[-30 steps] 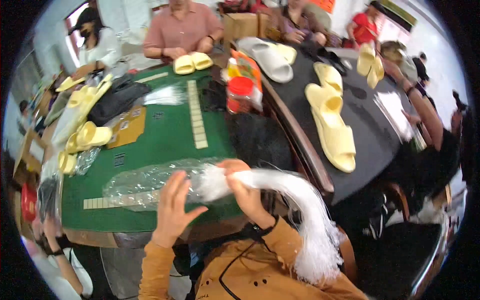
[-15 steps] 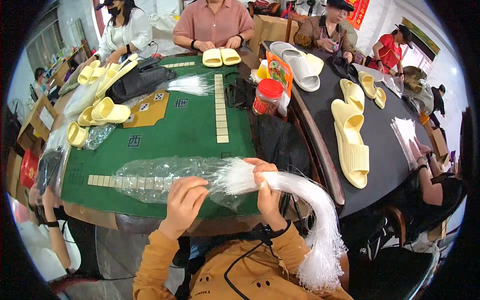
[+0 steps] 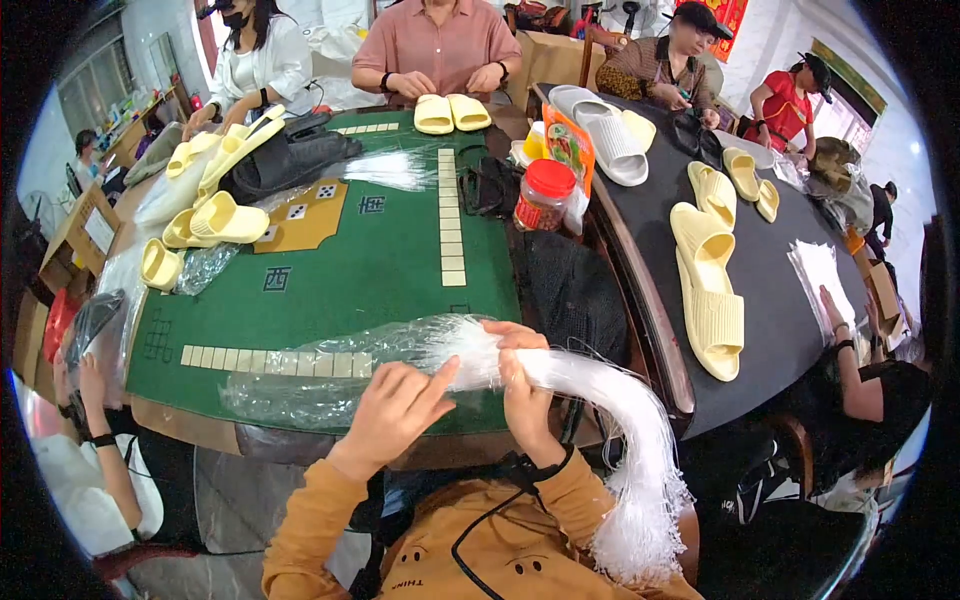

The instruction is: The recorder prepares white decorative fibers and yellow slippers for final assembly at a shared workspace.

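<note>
A long bundle of thin white plastic strands (image 3: 625, 400) arches over the front edge of the table and hangs down at my right side. My right hand (image 3: 525, 395) is closed round it near its left end. Strand tips fan out inside a clear plastic bag (image 3: 300, 385) that lies on the green mat. My left hand (image 3: 398, 412) is beside those tips, its index finger stretched to touch them and the other fingers loosely bent. I see nothing held in it; its thumb is partly hidden.
The green mat (image 3: 340, 255) carries rows of cream tiles, yellow slippers (image 3: 228, 218), black slippers (image 3: 290, 160) and loose white strands (image 3: 392, 168). A red-lidded jar (image 3: 545, 195) stands at the right edge. More slippers (image 3: 712, 300) lie on the black table, and several people sit around.
My left hand has moved right, and its index finger has stretched to the strand tips. My right hand keeps its hold on the bundle. The whole view has shifted slightly.
</note>
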A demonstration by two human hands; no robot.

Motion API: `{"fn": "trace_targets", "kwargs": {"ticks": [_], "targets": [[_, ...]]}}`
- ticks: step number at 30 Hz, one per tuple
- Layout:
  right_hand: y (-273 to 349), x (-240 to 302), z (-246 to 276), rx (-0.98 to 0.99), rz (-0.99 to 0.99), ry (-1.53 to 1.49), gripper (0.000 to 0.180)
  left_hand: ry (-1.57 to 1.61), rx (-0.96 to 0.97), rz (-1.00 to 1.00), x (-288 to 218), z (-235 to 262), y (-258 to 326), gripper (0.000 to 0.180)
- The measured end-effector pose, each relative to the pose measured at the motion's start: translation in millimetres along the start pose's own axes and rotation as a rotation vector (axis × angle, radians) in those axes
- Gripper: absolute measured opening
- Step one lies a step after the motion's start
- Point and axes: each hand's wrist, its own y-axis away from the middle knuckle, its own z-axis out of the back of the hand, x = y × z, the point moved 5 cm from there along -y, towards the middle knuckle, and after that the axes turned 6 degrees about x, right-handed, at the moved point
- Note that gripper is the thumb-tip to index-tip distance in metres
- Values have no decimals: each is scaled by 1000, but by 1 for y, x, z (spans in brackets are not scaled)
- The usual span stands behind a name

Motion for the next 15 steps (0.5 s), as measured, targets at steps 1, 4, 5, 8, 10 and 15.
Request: {"fn": "trace_targets", "kwargs": {"ticks": [1, 4, 5, 8, 10, 15], "targets": [[0, 0, -1, 1, 4, 1, 13, -1, -3, -2, -2, -5, -1, 52], [1, 1, -4, 11, 73, 35, 12, -105, -213, -42, -7, -1, -2, 59], [1, 3, -4, 8, 74, 41, 12, -100, -215, -45, -5, -2, -6, 59], [3, 7, -4, 24, 47, 29, 12, 20, -230, -114, 1, -4, -20, 67], [4, 7, -5, 38, 40, 89, 12, 171, -187, -145, 5, -13, -24, 75], [-4, 9, 3, -31, 47, 192, 11, -9, -93, -144, -4, -25, -32, 85]]}}
